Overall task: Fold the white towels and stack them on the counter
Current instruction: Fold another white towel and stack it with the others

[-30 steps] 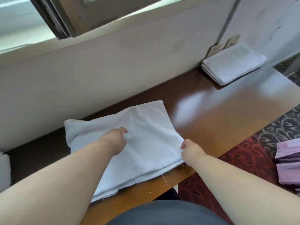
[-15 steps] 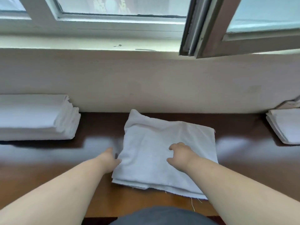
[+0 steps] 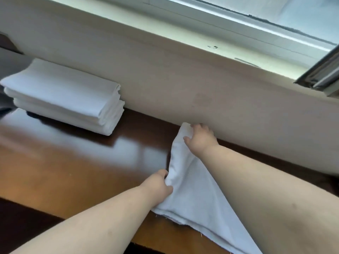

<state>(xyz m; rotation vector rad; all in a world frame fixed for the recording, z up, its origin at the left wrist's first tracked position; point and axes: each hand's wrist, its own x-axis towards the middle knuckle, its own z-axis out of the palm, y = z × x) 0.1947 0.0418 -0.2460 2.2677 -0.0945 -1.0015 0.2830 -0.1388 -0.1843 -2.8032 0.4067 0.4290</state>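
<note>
White folded cloth towel [image 3: 190, 195] lying on the glossy dark-brown wooden table [image 3: 64, 167], near the cream wall [image 3: 183, 85], far corner touching or nearly touching it. Left hand [image 3: 159, 186] at the towel's left edge, grip clenched on a pinched-up fold of fabric. Right hand [image 3: 200, 139] at the far corner, fingers curled over the cloth, grasping that corner. Right forearm crossing over the towel's right side, hiding it. Stack of folded white towels [image 3: 67, 96] well apart to the left, against the wall. Open window frame [image 3: 319, 76] above at right.
</note>
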